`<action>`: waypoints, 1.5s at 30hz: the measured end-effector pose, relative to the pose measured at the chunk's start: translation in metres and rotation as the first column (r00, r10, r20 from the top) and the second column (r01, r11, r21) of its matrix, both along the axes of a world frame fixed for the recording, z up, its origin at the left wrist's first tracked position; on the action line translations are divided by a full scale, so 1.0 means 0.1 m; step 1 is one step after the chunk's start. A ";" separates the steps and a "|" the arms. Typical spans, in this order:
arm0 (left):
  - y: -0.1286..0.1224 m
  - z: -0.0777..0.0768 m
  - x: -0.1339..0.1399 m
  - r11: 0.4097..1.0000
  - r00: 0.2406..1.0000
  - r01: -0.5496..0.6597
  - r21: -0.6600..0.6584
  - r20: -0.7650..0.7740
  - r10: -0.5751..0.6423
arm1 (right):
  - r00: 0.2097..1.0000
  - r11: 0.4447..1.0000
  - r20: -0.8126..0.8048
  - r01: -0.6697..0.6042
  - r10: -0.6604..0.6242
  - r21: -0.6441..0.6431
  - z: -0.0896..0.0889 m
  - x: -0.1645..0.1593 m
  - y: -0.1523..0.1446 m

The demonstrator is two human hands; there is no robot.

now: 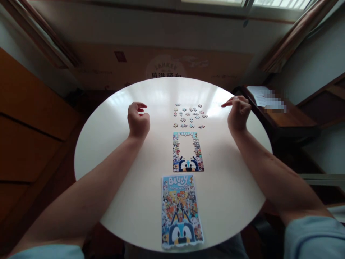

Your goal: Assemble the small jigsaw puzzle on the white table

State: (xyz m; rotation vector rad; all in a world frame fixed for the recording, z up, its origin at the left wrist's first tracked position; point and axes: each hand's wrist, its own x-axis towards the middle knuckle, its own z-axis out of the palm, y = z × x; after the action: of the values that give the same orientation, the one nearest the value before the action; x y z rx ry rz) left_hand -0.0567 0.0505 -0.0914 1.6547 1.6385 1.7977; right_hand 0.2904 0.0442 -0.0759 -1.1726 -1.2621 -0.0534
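Note:
My left hand [138, 120] is at the left of the loose jigsaw pieces, its fingers half curled and a gap showing between thumb and fingers. Nothing is visible in it. To the right of the same pieces, my right hand [238, 112] has one finger stretched out leftward and the others bent, with no piece visible in it. Several loose jigsaw pieces [191, 126] lie spread between the hands. Nearer to me is a partly assembled jigsaw puzzle [188, 165], joined around its border with a bare opening in the middle. Below it lies a printed Bluey picture [182, 208] showing many cartoon characters.
Everything lies on a round white table [226, 187] with glare along its far side. A dark wooden desk [285, 117] holding papers stands at the right. Wooden cabinet panels [29, 136] are on the left, and a printed cardboard panel [99, 68] is beyond the table.

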 end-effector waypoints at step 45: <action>0.05 -0.11 -0.17 0.970 0.974 0.018 -0.242 0.222 0.037 | 0.921 0.870 0.196 -0.225 0.337 -0.438 -0.29 -0.18 0.11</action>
State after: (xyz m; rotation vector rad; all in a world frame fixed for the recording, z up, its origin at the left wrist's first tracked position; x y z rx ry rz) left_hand -0.0733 0.0557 -0.1021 1.2909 1.6867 1.6420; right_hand 0.2729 0.0557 -0.1048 -1.3518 -1.7361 0.2957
